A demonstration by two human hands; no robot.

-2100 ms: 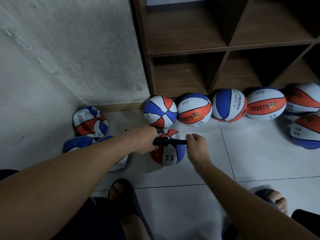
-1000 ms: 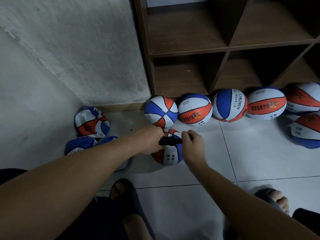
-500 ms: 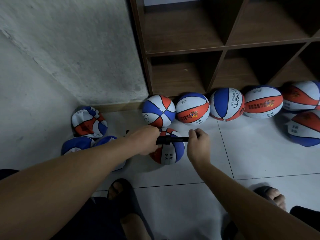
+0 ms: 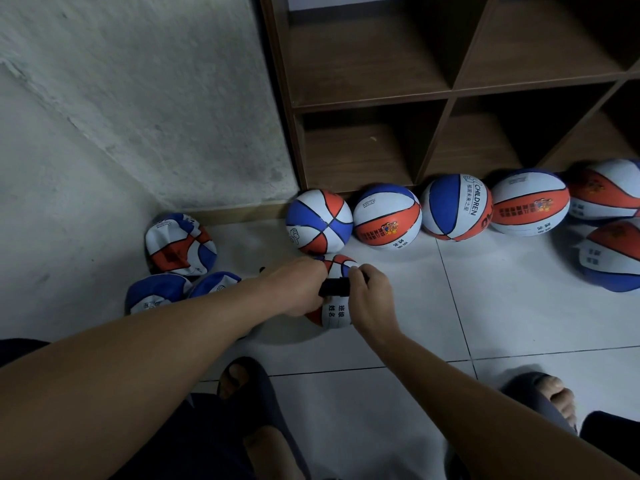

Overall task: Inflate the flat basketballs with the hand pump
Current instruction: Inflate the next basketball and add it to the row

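Left hand [image 4: 298,287] and right hand [image 4: 370,296] are both gripping the black hand pump [image 4: 334,287], fingers curled, over a basketball [image 4: 334,311] on the tiled floor [image 4: 485,306].

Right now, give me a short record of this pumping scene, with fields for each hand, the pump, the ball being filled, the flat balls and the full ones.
left hand: grips one end of the pump
right hand: grips the other end
pump: black, level, pushed in short between the hands
ball being filled: on the floor under the pump, rounded
flat balls: three crumpled by the wall, on the left
full balls: a row along the foot of the shelf
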